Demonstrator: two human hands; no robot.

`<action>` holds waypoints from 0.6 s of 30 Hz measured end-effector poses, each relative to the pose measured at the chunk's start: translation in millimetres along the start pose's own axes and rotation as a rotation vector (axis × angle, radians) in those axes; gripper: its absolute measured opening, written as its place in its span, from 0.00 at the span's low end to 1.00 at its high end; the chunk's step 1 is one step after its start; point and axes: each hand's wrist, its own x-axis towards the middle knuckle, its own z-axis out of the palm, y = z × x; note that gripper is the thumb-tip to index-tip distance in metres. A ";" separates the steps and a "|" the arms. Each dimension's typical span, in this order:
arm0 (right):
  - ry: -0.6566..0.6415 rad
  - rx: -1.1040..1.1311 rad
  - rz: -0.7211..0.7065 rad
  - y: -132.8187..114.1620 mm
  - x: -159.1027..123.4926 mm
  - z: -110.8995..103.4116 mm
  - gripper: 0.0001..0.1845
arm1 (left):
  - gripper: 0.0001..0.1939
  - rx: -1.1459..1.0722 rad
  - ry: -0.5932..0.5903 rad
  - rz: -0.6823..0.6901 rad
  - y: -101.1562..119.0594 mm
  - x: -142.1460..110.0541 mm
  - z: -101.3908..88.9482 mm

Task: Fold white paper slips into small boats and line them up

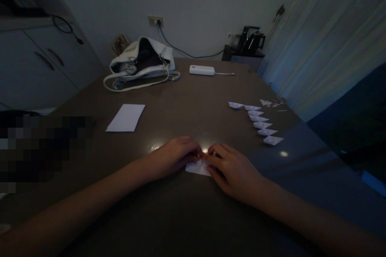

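Note:
A small white sheet of folded paper (197, 168) lies on the dark table in front of me, its upper part covered by my fingers. My left hand (177, 153) comes in from the left, fingers curled down onto the paper's top left. From the right, my right hand (233, 170) presses on it too, index finger stretched toward the middle and thumb at the right edge. The fingertips of both hands meet near the top fold. Off to the right stand several small white paper boats (265, 125) in a slanting row.
A stack of white paper (126, 118) lies at the left. Farther back are a white handbag (144, 62) and a white power bank (202, 70) with a short cable. Paper scraps (267, 103) lie near the right table edge. A kettle (255, 42) stands behind.

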 end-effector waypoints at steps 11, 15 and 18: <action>0.021 0.036 -0.011 3.5 -2.0 0.6 0.16 | 0.09 -0.002 -0.082 0.013 -4.7 -3.6 -9.7; 0.068 0.090 0.028 8.0 -1.5 1.9 0.16 | 0.10 0.000 -0.095 0.039 -8.5 -5.1 -7.7; 0.093 0.099 0.068 10.3 -0.8 2.0 0.17 | 0.11 0.041 -0.115 0.067 -9.6 -6.7 -8.2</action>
